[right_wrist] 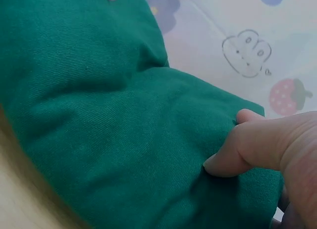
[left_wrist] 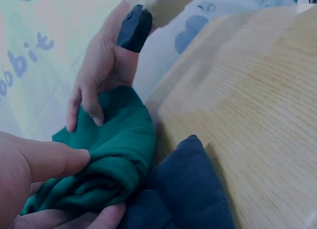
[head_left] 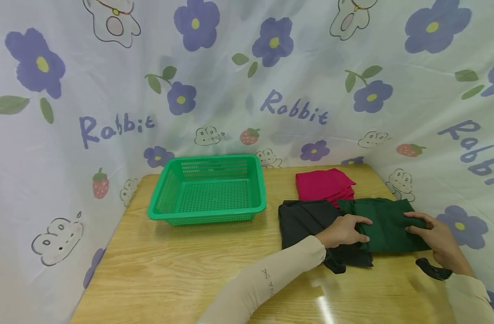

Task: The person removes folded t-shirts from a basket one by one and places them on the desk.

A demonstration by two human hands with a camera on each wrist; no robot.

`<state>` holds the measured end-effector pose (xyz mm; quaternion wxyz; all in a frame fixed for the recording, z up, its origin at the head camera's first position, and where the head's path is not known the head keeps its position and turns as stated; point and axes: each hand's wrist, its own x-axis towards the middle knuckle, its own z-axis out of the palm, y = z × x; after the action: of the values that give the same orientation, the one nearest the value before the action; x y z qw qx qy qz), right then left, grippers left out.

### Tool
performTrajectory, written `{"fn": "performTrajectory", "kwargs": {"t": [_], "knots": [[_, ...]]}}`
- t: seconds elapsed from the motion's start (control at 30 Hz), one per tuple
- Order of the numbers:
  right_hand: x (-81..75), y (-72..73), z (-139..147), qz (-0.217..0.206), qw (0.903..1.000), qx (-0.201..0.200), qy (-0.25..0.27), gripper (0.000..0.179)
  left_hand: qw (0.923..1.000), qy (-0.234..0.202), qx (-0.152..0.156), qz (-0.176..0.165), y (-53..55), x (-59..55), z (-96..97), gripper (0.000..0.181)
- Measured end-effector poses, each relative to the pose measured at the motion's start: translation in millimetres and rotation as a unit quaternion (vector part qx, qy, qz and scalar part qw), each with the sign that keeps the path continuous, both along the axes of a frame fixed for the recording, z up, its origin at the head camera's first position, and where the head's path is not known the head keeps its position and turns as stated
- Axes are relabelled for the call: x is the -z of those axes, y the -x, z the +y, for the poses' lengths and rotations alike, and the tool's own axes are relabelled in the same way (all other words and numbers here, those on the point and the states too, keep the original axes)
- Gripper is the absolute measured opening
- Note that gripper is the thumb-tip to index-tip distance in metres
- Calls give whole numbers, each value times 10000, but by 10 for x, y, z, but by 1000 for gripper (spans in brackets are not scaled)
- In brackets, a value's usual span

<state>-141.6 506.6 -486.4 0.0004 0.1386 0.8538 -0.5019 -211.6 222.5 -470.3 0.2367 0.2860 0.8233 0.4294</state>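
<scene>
A folded dark green cloth (head_left: pixel 386 225) lies at the right of the table, partly over a folded black cloth (head_left: pixel 307 218). My left hand (head_left: pixel 344 230) grips its left end. In the left wrist view the thumb presses on top of the rolled layers of the green cloth (left_wrist: pixel 116 162), with fingers below them. At the opposite end my right hand (head_left: pixel 437 236) holds the edge. The right wrist view shows the right thumb (right_wrist: pixel 233 152) on the upper face of the fabric, which is creased, and other fingertips at its edge, partly hidden.
A red folded cloth (head_left: pixel 324 184) lies behind the black one. To the left stands a green plastic basket (head_left: pixel 206 216) with perforated sides and nothing in it. A printed curtain (head_left: pixel 230 81) closes off the back and sides of the wooden table (head_left: pixel 182 270).
</scene>
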Motion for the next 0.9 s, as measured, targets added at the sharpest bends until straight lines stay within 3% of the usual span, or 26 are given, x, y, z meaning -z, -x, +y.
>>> {"fn": "performTrajectory", "kwargs": {"t": [0.27, 0.6, 0.9], "knots": [[51, 62, -21, -94, 9999, -81, -87, 54, 9991, 164, 13, -392, 42, 45, -19, 50], [82, 118, -75, -81, 9997, -198, -110, 53, 9975, 271, 292, -575, 92, -41, -118, 50], [48, 82, -44, -116, 9997, -150, -131, 56, 9967, 543, 440, -412, 118, -22, -76, 55]]}}
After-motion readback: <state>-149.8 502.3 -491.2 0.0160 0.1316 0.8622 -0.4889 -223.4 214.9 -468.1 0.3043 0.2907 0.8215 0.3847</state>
